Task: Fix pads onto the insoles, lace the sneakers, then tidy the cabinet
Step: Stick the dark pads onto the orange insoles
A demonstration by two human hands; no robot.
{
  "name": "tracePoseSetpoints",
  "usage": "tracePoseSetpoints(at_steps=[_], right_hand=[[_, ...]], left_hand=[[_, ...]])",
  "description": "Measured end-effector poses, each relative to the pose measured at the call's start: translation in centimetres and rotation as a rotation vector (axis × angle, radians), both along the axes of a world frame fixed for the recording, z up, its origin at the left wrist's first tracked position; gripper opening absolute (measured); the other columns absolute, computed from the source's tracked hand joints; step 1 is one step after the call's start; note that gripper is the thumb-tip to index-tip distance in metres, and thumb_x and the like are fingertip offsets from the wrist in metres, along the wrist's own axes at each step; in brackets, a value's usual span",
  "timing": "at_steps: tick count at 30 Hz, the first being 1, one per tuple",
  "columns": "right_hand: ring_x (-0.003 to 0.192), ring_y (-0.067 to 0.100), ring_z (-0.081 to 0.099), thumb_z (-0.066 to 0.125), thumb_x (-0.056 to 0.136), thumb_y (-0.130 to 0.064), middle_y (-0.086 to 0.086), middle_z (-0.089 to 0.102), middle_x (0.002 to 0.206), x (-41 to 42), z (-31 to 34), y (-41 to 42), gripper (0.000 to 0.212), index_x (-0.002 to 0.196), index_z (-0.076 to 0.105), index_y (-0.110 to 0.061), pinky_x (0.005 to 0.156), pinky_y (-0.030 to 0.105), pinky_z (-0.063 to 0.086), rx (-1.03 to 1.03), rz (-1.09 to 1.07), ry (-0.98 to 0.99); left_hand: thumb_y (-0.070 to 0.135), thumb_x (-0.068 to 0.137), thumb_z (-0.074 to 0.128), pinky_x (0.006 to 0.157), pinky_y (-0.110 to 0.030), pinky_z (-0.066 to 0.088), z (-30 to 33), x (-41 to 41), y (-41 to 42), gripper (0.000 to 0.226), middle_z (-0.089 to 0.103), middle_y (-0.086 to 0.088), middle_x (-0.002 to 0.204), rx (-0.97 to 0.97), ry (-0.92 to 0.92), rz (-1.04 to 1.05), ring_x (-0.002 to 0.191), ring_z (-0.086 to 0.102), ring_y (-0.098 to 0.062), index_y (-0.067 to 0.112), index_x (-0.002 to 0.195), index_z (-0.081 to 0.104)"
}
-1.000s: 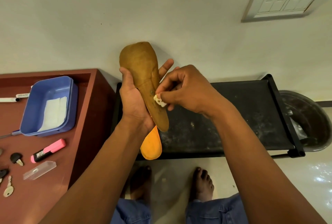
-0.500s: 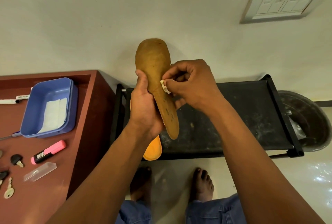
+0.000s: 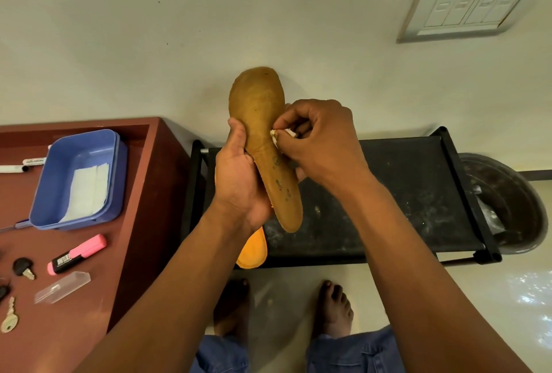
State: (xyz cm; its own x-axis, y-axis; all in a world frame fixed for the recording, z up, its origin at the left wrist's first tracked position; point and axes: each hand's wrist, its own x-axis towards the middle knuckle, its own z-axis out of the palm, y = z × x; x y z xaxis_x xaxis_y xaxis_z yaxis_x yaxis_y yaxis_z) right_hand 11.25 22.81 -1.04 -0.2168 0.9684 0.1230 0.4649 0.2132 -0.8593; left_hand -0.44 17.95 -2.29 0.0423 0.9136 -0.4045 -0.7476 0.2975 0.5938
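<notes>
My left hand (image 3: 239, 181) gripped brown insole (image 3: 263, 133) upright above black rack (image 3: 388, 193); my right hand (image 3: 316, 139) pinched small white pad (image 3: 276, 136) against insole edge.

- No text is reading cleanly anywhere in the head view.
- Pink highlighter (image 3: 77, 254) is showing a white label with dark print on its black barrel, too small to read.
- White marker (image 3: 33, 161) behind the blue tray is carrying a line of dark lettering, blurred beyond reading.
- Brown insole (image 3: 263, 133) is showing only dark specks, no lettering.
</notes>
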Motion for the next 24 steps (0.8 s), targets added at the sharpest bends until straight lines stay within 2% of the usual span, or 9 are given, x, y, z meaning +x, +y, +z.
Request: tracePoseSetpoints(at_steps=[2,4,7,10,13,16,20,22,24], right_hand=[[0.064,0.011,0.072,0.08,0.088,-0.014,-0.005,0.073,0.079,0.3,0.4,0.0,0.004,0.088,0.076,-0.015,0.058,0.031,0.063,-0.124,0.118,0.044],[0.063,0.012,0.072,0.08,0.088,-0.013,-0.004,0.073,0.077,0.3,0.5,-0.1,0.004,0.089,0.077,-0.014,0.058,0.033,0.064,-0.158,0.164,0.049],[0.067,0.009,0.069,0.077,0.087,-0.015,-0.01,0.07,0.076,-0.1,0.0,-0.1,0.005,0.085,0.075,-0.018,0.065,0.033,0.064,-0.012,-0.008,-0.008],[0.073,0.01,0.07,0.077,0.088,-0.016,-0.009,0.071,0.08,0.2,0.1,0.2,0.004,0.087,0.075,-0.02,0.067,0.037,0.064,0.009,-0.1,-0.006],[0.068,0.017,0.074,0.079,0.088,-0.014,-0.001,0.073,0.08,0.6,0.9,0.0,0.005,0.087,0.075,-0.017,0.056,0.04,0.064,-0.149,0.044,0.058],[0.062,0.012,0.071,0.079,0.085,-0.012,-0.003,0.072,0.073,0.1,1.1,-0.2,0.005,0.085,0.076,-0.016,0.056,0.032,0.063,-0.167,0.093,0.031],[0.066,0.002,0.064,0.077,0.085,-0.019,-0.013,0.07,0.076,-0.1,0.4,0.1,0.005,0.082,0.074,-0.022,0.063,0.012,0.053,0.034,-0.127,-0.042],[0.07,0.003,0.066,0.077,0.087,-0.02,-0.012,0.07,0.079,0.0,0.6,0.2,0.004,0.084,0.074,-0.022,0.066,0.014,0.054,0.039,-0.134,-0.062],[0.067,0.01,0.07,0.079,0.088,-0.015,-0.006,0.071,0.077,0.5,1.3,0.3,0.006,0.085,0.075,-0.018,0.061,0.025,0.061,-0.101,-0.038,-0.001]], left_hand=[[0.069,0.103,0.02,0.095,-0.05,0.059,-0.1,-0.2,0.1,0.079,0.072,-0.019,0.126,-0.001,-0.001,0.007,0.119,0.069,-0.032,0.009,0.131,0.063],[0.069,0.103,0.02,0.1,-0.05,0.054,-0.3,-0.3,0.1,0.08,0.072,-0.019,0.124,-0.001,0.001,0.008,0.118,0.07,-0.033,0.008,0.127,0.066],[0.069,0.103,0.018,0.102,-0.047,0.054,-0.2,0.3,-0.1,0.08,0.07,-0.018,0.129,0.003,0.011,-0.032,0.121,0.068,-0.03,0.01,0.131,0.064],[0.068,0.104,0.018,0.095,-0.048,0.059,-0.1,0.8,-0.3,0.077,0.07,-0.016,0.13,0.016,-0.008,-0.054,0.12,0.069,-0.03,0.012,0.132,0.063],[0.069,0.103,0.018,0.092,-0.049,0.061,0.1,0.5,-0.1,0.081,0.071,-0.019,0.127,0.009,-0.039,-0.038,0.119,0.069,-0.031,0.008,0.129,0.064],[0.069,0.104,0.019,0.095,-0.049,0.059,-0.1,0.5,-0.2,0.081,0.071,-0.019,0.126,-0.016,-0.056,-0.02,0.119,0.069,-0.032,0.007,0.125,0.067],[0.066,0.105,0.02,0.085,-0.046,0.063,0.2,1.4,-0.8,0.077,0.071,-0.019,0.128,-0.015,-0.117,-0.08,0.112,0.072,-0.032,0.009,0.126,0.069],[0.065,0.105,0.02,0.084,-0.049,0.063,0.2,1.3,-0.8,0.076,0.07,-0.019,0.129,-0.008,-0.124,-0.083,0.115,0.071,-0.033,0.01,0.128,0.067],[0.065,0.105,0.02,0.087,-0.054,0.061,0.1,0.7,-0.4,0.076,0.068,-0.02,0.132,-0.004,-0.13,-0.068,0.122,0.067,-0.036,0.009,0.134,0.062]])
